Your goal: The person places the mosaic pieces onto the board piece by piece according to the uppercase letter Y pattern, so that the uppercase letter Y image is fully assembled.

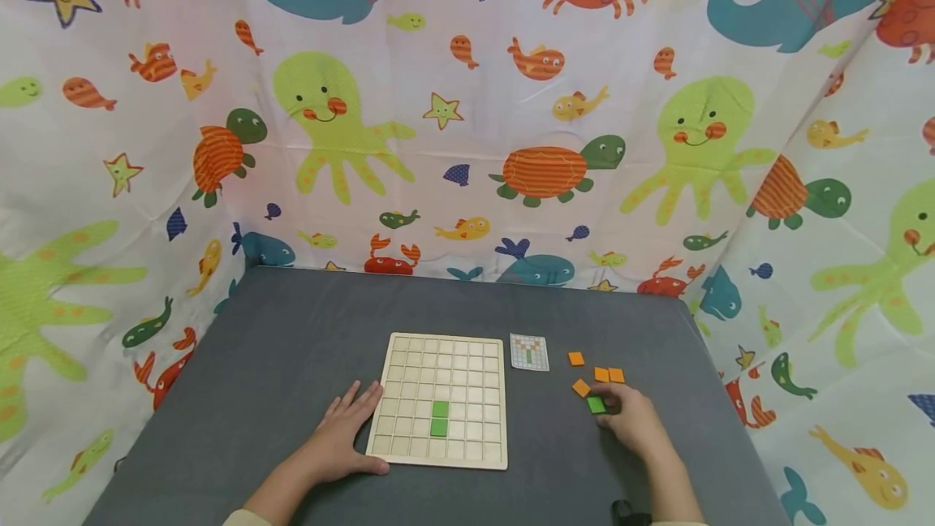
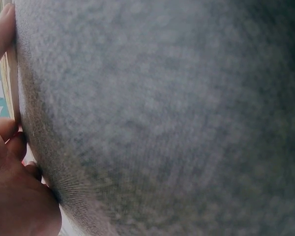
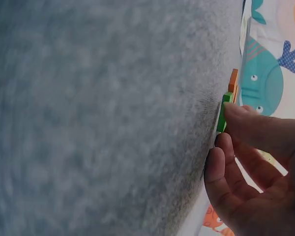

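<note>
A square wooden grid board [image 1: 409,437] lies on the grey table, with two green tiles [image 1: 440,418] one above the other in its lower middle cells. My left hand [image 1: 336,441] rests along the board's left side, fingers spread and touching the edge, thumb by the near corner. In the left wrist view, the board's side [image 2: 11,83] shows beside the fingers. To the right of the board, my right hand [image 1: 631,420] pinches a loose green tile [image 1: 596,405] with thumb and fingers. The right wrist view shows the thumb pressed on that green tile [image 3: 224,114], close to the table.
Several orange tiles [image 1: 576,359] lie just beyond the right hand. A small printed pattern card [image 1: 529,353] sits between them and the board. Around the grey tabletop [image 1: 307,323] hangs a sea-animal curtain [image 1: 438,161]. A dark object [image 1: 626,513] shows near the right forearm.
</note>
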The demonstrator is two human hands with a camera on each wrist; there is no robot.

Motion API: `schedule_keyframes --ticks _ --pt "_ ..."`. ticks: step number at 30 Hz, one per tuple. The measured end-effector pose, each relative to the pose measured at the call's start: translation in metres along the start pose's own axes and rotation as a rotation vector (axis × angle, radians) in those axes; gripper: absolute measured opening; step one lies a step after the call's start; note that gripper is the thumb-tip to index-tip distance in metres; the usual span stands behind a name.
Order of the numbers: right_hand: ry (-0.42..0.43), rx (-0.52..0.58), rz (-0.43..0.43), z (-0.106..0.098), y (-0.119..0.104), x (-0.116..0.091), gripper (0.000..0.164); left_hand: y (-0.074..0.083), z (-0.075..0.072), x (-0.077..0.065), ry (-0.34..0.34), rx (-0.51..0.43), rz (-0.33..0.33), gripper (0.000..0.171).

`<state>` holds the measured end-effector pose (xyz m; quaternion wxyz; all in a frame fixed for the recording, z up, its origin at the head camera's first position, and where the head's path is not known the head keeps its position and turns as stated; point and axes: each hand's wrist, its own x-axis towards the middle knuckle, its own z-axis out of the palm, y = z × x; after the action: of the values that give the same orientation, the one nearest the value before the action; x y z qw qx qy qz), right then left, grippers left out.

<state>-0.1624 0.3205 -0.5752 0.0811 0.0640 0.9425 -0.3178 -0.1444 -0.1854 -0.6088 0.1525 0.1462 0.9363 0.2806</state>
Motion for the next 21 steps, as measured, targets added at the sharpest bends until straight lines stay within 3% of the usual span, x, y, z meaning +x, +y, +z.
schedule_keyframes --ticks 6,14,21 --pt "-0.001 0.01 0.018 0.0022 0.0046 0.0034 0.043 -0.0003 -0.0002 -0.0002 -0.002 0.0 -0.004 0.13" --pt "0.002 -0.02 -0.048 0.0025 0.0029 0.0055 0.028 -0.0005 -0.0011 -0.0011 0.006 -0.003 0.006 0.13" --pt "0.004 -0.038 -0.065 0.0061 -0.0005 0.0034 0.028 0.0004 -0.0017 -0.0013 0.006 -0.011 0.016 0.13"
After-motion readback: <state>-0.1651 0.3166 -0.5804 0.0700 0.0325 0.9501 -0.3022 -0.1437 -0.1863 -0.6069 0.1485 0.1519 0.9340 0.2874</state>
